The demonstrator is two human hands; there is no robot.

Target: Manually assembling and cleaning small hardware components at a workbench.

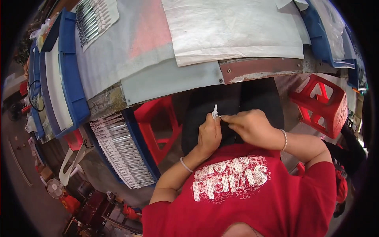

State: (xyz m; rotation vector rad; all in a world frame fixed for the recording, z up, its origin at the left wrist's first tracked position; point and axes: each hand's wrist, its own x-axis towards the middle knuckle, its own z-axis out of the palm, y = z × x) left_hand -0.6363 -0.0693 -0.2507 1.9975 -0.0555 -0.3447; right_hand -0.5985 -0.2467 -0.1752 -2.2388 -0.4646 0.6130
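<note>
Above my lap, my left hand point(209, 135) is closed around a small white tapered plastic piece point(215, 111), its narrow tip pointing up. Close beside it, my right hand point(254, 127) pinches a thin, pin-like bit point(218, 115) between thumb and forefinger. That bit reaches the side of the white piece; its far end is too small to make out. Both hands are just below the near edge of the workbench point(173, 79).
White sheets point(237, 31) cover the bench. Silvery rods with white ends point(91, 19) lie at its far left; more fill a blue crate point(145, 152) below. Blue bins point(69, 75) stand at both sides. Red stools point(321, 102) flank my legs.
</note>
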